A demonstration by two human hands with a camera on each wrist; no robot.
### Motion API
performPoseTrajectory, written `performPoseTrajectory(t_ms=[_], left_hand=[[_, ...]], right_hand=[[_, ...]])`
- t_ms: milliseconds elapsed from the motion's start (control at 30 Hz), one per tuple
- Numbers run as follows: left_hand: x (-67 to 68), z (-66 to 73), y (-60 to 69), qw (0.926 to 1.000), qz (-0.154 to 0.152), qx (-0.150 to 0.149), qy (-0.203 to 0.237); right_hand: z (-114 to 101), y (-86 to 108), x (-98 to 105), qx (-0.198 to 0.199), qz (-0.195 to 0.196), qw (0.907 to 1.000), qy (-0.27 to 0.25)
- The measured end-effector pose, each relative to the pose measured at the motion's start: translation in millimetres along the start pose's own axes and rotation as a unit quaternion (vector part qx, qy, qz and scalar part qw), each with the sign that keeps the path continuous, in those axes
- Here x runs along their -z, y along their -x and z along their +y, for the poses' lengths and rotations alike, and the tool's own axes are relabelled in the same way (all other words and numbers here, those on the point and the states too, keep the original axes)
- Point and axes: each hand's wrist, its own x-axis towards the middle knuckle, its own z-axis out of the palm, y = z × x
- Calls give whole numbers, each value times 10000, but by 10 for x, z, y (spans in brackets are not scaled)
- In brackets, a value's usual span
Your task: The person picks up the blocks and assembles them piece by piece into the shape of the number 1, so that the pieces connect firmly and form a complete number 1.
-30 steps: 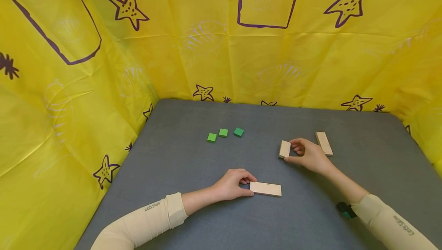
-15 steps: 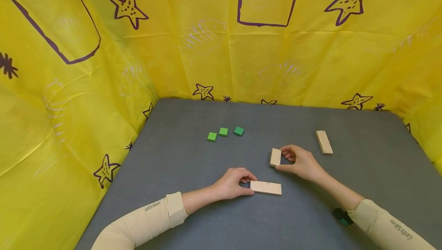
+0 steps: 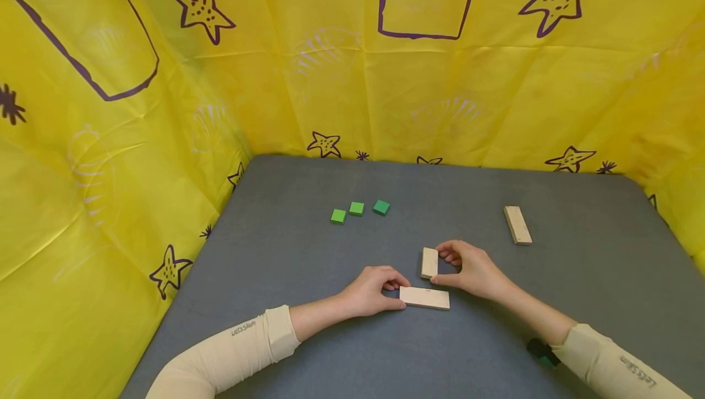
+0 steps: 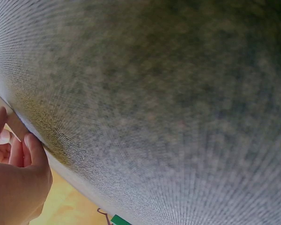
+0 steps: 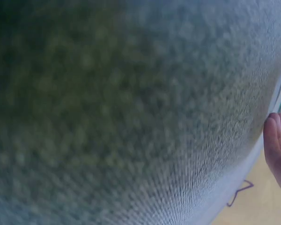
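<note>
In the head view, the left hand (image 3: 371, 292) pinches the left end of a flat wooden block (image 3: 425, 298) lying crosswise on the grey table. The right hand (image 3: 472, 269) grips a second wooden block (image 3: 429, 263) by its right side, between thumb and fingers, just behind the first block. A narrow gap shows between the two blocks. The left wrist view has the left hand (image 4: 19, 173) with thumb and fingers at a wooden block (image 4: 13, 121). Part of the right hand (image 5: 280, 147) shows at the right edge of the right wrist view.
A third wooden block (image 3: 518, 225) lies at the back right of the grey table (image 3: 286, 252). Toward the back lie two light green squares (image 3: 338, 216) (image 3: 357, 208) and a darker green one (image 3: 381, 207). Yellow cloth (image 3: 330, 81) with drawings hangs behind and at the sides.
The right hand has moved left and nearer the front with its wooden block, toward the crosswise block. The left hand stays at the same block.
</note>
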Motion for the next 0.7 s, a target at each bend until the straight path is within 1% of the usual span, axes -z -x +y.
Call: performPoseTrajectory(t_ms=[333,500,700], left_hand=[[-1,1,8,10000,-1,-31,62],[3,-4,1,10000,16,-64,41],[-11,-28,-4,10000,17,-28,48]], right_hand=[[-65,54,-43,274,-87,9996,68],[-97,67,-33,322,-118,9993,121],[-100,74,-40,331,-158,9993,123]])
